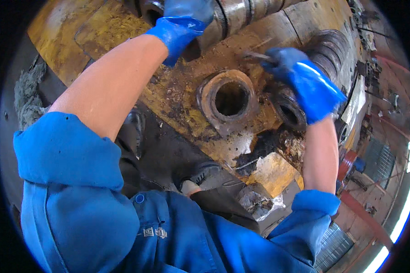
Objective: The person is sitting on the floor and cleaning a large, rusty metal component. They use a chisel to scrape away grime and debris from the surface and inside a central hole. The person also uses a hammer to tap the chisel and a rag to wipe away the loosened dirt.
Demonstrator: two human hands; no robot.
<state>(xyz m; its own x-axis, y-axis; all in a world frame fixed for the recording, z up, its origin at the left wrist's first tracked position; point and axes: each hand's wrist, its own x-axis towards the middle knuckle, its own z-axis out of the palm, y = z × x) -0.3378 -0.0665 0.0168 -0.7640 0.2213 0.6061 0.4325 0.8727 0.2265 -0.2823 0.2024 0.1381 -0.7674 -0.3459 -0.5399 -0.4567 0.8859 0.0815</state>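
My left hand (187, 12), in a blue rubber glove, is at the top edge against a row of thick, rusty metal rings (236, 13) lying on its side. Its fingers are cut off by the picture's edge. My right hand (287, 63), gloved in the same blue, is closed round a thin metal tool (257, 55) whose end is blurred. It hovers beside a second row of dark, greasy rings (329, 51). Between my hands a single rusty ring (208, 98) lies flat, with its dark hole facing up.
The worn yellow-brown metal worktop (98, 43) is strewn with rust crumbs. Black sludge (264, 148) and a crumpled clear plastic bag (259, 203) lie at its near edge. Grey fibrous rags (29, 93) sit at the left. A red beam (364, 216) runs along the right.
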